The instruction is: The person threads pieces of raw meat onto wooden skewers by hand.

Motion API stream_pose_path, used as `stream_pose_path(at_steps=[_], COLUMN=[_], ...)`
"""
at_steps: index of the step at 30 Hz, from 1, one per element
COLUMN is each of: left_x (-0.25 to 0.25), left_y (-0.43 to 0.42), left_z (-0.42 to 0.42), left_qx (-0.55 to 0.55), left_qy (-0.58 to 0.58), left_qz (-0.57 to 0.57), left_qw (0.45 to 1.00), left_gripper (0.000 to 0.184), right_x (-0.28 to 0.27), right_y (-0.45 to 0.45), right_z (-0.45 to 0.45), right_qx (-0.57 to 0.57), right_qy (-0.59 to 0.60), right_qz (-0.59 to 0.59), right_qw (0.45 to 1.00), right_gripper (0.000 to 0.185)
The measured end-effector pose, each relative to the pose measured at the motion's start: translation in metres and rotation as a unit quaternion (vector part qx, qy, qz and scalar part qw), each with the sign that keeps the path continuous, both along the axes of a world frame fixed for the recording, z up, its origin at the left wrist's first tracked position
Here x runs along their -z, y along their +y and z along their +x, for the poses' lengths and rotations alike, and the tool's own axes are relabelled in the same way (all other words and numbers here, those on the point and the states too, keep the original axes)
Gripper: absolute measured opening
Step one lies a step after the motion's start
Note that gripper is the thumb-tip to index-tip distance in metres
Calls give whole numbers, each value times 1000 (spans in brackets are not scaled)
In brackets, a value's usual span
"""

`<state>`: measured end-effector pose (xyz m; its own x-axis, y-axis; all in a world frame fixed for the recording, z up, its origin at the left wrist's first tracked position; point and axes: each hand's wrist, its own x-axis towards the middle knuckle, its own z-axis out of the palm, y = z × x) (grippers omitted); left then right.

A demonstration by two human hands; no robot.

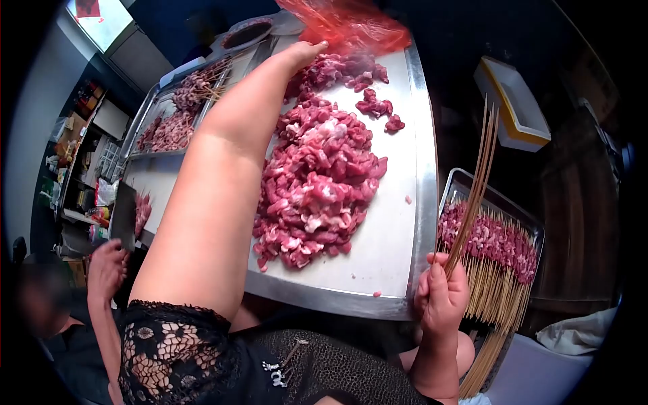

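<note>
Reaching far over the metal-edged table (398, 236), my left hand (309, 52) is closed at the edge of a red plastic bag (351, 27), its fingers partly hidden. Beneath and beside the bag lies some raw meat (344, 71). A large heap of raw meat pieces (320, 179) covers the middle of the table. At the table's right corner my right hand (442, 293) is closed around a bundle of thin bare skewers (476, 182), which point upward. Just right of it, a metal tray (540, 233) holds rows of meat skewers (493, 243).
Another tray (162, 154) with skewered meat sits at the far left of the table. A co-worker's hand (108, 270) is near a dark blade (123, 214) at the left. A yellow and white box (516, 108) stands at the right, and shelves (88, 162) line the left.
</note>
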<state>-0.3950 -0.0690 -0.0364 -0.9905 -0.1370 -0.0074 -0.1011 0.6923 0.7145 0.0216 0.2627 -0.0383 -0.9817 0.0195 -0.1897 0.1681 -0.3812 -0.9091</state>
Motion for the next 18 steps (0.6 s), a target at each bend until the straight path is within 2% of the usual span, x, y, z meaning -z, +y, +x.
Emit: stream_pose_path(at_steps=[2, 4, 5, 6, 8, 9, 10, 12, 14, 15, 16, 18], left_x=[-6, 1, -5, -11, -18, -21, -21, -37, -56, -59, -61, -69], left_y=[16, 13, 18, 23, 31, 30, 35, 44, 49, 48, 49, 59], left_z=[6, -11, -8, 0, 20, 23, 35, 69, 89, 88, 80, 63], left_qx=[-6, 95, 76, 75, 104, 167, 150, 319, 401, 355, 322, 230], left_qy=[-39, -37, -46, -47, -66, -116, -126, -173, -132, -121, -64, -21], left_qz=[20, -141, -187, -187, -98, -88, -100, -124, -157, -167, -186, -238], left_qw=[999, 985, 978, 978, 987, 975, 975, 924, 893, 912, 926, 943], left_gripper=[54, 55, 50, 50, 40, 32, 31, 38, 45, 51, 48, 45], right_x=[0, 0, -1, -1, -2, -3, -3, -2, -3, -3, -3, -3], right_y=[0, -1, -1, 0, -2, -2, -1, -1, -1, -1, -2, -1], right_z=[0, 0, 0, 0, 0, 0, 0, 1, 0, 1, 1, 1], right_qx=[2, 2, 4, 6, 6, 8, 9, 6, 6, 4, 3, 0], right_qy=[3, 3, -1, -3, -7, -8, -7, 0, -1, -4, -5, 1], right_qz=[-9, -20, -14, -7, -8, -9, -9, -8, -8, -3, -3, -12], right_qw=[1000, 1000, 1000, 1000, 1000, 1000, 1000, 1000, 1000, 1000, 1000, 1000], right_gripper=[18, 18, 18, 18, 18, 18, 18, 19, 19, 19, 19, 19])
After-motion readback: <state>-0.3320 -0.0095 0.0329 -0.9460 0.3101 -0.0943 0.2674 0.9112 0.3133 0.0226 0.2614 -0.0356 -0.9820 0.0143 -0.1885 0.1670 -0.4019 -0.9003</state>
